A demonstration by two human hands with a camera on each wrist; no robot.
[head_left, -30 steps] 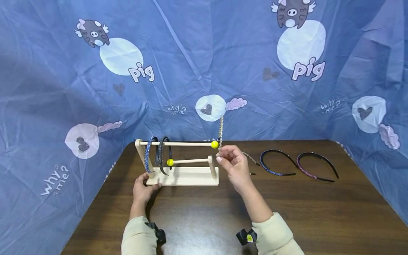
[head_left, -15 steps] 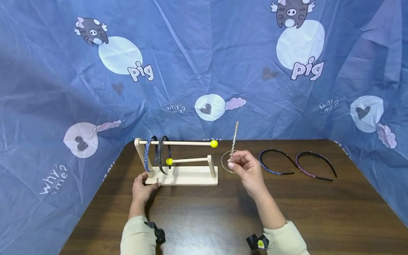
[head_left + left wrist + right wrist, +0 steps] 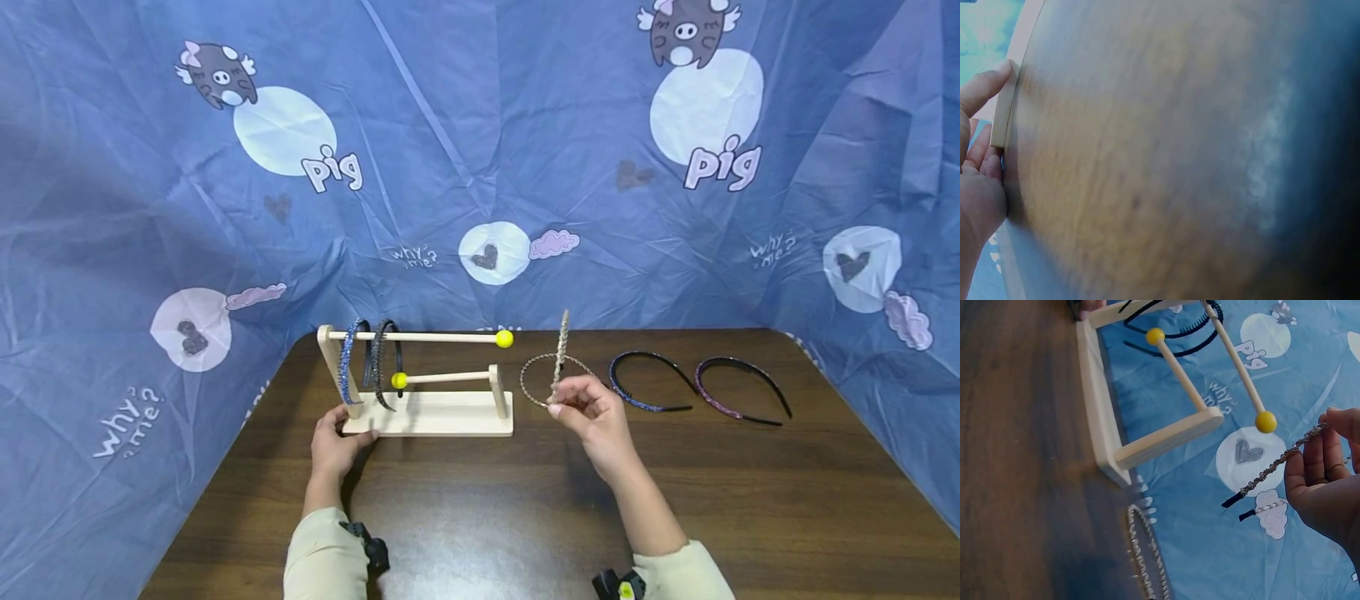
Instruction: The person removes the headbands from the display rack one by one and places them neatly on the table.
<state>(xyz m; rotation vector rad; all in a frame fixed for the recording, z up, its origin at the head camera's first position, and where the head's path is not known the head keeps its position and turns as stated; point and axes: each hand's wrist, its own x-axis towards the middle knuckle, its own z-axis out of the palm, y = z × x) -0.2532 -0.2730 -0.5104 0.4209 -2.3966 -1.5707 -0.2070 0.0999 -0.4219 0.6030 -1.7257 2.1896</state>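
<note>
My right hand [image 3: 596, 421] pinches a beaded, gold-toned headband [image 3: 562, 346] between thumb and fingers, held up to the right of a wooden headband stand [image 3: 450, 417]. In the right wrist view the dark tips of this headband [image 3: 1272, 466] point toward the stand. My left hand [image 3: 335, 446] grips the left end of the stand's base, thumb on its top edge in the left wrist view. On the stand's upper rod [image 3: 450, 338] hang a blue glittery headband [image 3: 346, 362] and a black one [image 3: 378, 367]. Another beaded headband [image 3: 522, 379] lies behind my right hand.
Right of that, a blue headband [image 3: 637, 406] and a pink-purple headband [image 3: 718, 403] lie on the brown table [image 3: 480, 517]. Yellow balls cap the upper rod and the shorter lower rod [image 3: 450, 378]. A blue printed cloth [image 3: 420, 167] hangs behind the table.
My right hand has moved right and down, away from the upper rod's end, carrying the beaded headband with it. My left hand has stayed on the stand's base.
</note>
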